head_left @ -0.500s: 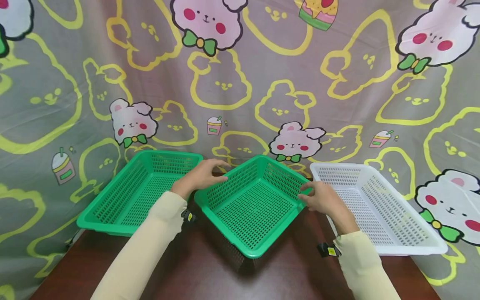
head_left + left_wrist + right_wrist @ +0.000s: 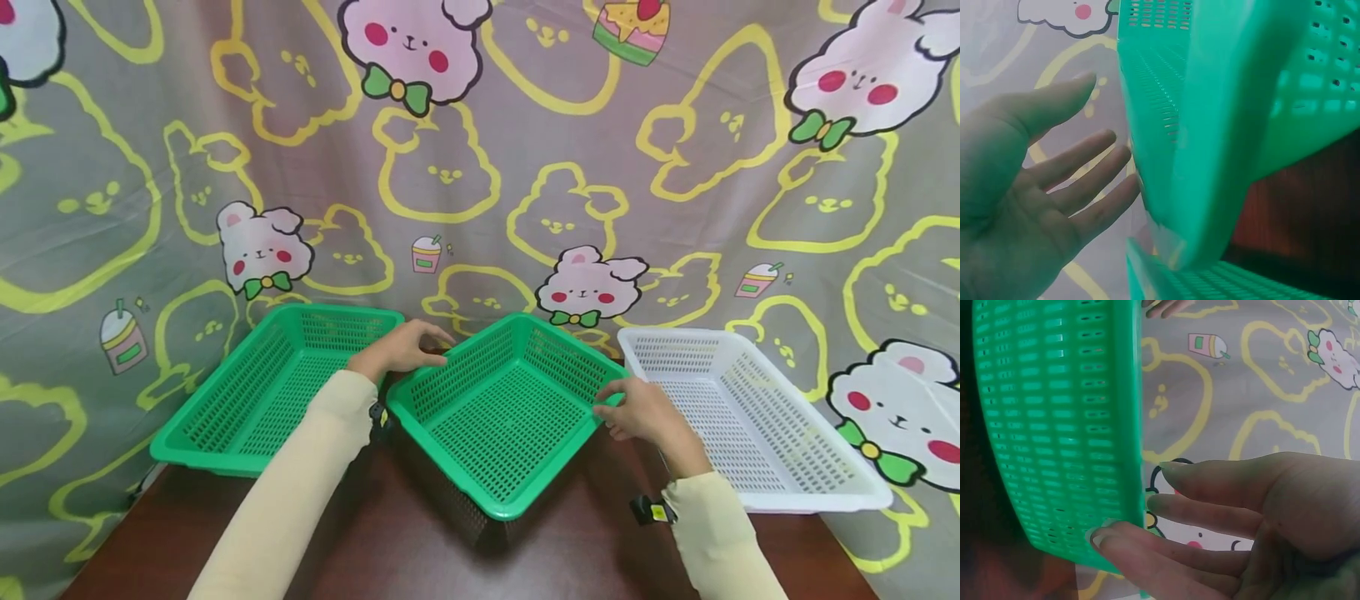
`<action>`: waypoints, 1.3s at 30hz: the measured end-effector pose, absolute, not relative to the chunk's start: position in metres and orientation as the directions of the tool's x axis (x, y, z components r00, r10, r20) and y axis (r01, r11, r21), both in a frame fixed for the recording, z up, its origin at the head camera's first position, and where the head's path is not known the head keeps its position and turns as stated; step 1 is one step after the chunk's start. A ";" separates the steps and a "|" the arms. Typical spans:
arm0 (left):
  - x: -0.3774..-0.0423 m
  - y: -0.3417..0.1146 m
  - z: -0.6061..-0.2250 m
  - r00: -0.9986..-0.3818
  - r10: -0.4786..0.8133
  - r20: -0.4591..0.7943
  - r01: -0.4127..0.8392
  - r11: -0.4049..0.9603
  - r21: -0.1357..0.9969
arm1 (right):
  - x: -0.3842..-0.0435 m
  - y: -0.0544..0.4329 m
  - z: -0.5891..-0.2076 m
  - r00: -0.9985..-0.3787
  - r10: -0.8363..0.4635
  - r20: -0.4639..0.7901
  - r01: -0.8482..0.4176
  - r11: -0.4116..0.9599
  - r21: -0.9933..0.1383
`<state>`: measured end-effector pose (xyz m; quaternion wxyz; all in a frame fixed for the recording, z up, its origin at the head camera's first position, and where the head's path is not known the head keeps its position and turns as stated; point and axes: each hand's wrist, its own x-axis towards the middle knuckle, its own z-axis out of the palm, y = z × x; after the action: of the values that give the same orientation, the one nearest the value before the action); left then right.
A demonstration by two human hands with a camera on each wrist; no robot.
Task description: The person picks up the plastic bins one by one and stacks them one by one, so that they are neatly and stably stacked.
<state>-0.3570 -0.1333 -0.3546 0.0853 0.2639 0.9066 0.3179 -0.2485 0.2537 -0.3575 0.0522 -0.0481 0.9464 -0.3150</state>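
Observation:
A green perforated plastic basket (image 2: 510,421) sits on the table in the middle of the head view, one corner facing me. My left hand (image 2: 401,348) hovers at its left corner, fingers spread and relaxed. In the left wrist view, that hand (image 2: 1029,181) has an empty palm, its fingertips close to a green basket rim (image 2: 1222,125). At the middle basket's right corner is my right hand (image 2: 643,410), fingers loosely bent. The right wrist view shows two of its fingertips against the perforated green wall (image 2: 1054,425), with the thumb apart from the rim.
Another green basket (image 2: 217,461) stands at the left, partly behind my left forearm. A white perforated basket (image 2: 813,502) is at the right, beside my right hand. The dark brown table (image 2: 420,550) ends at a patterned curtain (image 2: 465,192) behind the baskets.
My right hand has dropped slightly along the basket's right corner. The left hand has shifted a little to the left. The baskets hold nearly the same places.

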 end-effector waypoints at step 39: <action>-0.360 -0.126 -0.358 -0.852 0.519 -0.071 0.391 0.720 0.574 | -0.255 0.251 -0.369 -0.990 -0.059 -0.124 0.035 0.764 -0.644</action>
<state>-0.3596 -0.1264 -0.3579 0.1142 0.2471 0.9203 0.2810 -0.2552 0.2509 -0.3690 0.0686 -0.0065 0.9367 -0.3433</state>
